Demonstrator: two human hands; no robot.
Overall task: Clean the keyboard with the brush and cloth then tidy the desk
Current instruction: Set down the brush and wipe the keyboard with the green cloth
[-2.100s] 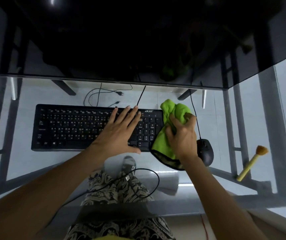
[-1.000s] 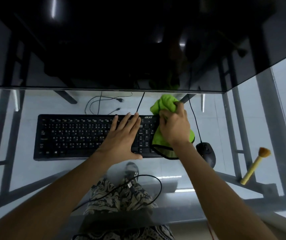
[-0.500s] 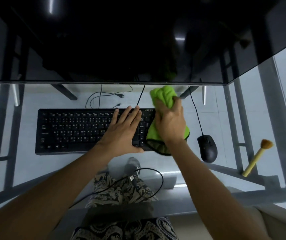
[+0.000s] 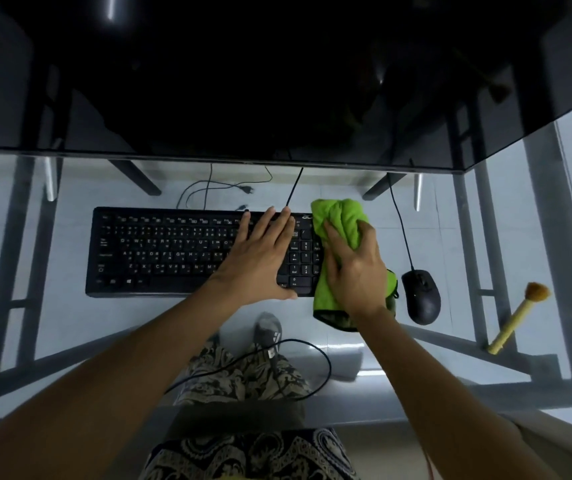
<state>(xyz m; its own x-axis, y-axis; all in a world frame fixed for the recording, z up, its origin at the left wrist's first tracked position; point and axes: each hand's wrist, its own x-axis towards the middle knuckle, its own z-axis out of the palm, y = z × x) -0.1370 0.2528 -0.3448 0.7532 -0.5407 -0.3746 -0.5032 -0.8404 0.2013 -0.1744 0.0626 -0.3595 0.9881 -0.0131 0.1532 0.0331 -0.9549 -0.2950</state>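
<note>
keyboard: a flat black rectangular plastic keyboard (image 4: 187,251) with white legends was laid lengthwise on the surface, its cable run back under the monitor.
surface: a clear glass surface (image 4: 52,323) on a grey metal frame was seen, with floor, patterned trousers and a shoe visible through it.
left hand: the left hand (image 4: 260,254) was laid flat on the keys left of the numpad, fingers straight and close together, thumb stretched along the front edge; nothing was gripped.
right hand: the right hand (image 4: 355,268) was pressed on the cloth, fingers curled into the bunched fabric.
cloth: a bright green fuzzy cloth (image 4: 338,223), crumpled, with a dark bound hem at the near end, was draped over the keyboard's right end and onto the glass.
mouse: a matte black oval mouse (image 4: 421,296) was set just right of the cloth, corded.
brush: a brush (image 4: 516,318) with a pale yellow cylindrical handle and a tan bristle tuft was lying diagonally at the far right, well apart from both hands.
monitor: a glossy black panel (image 4: 243,81) filled the top of the view.
</note>
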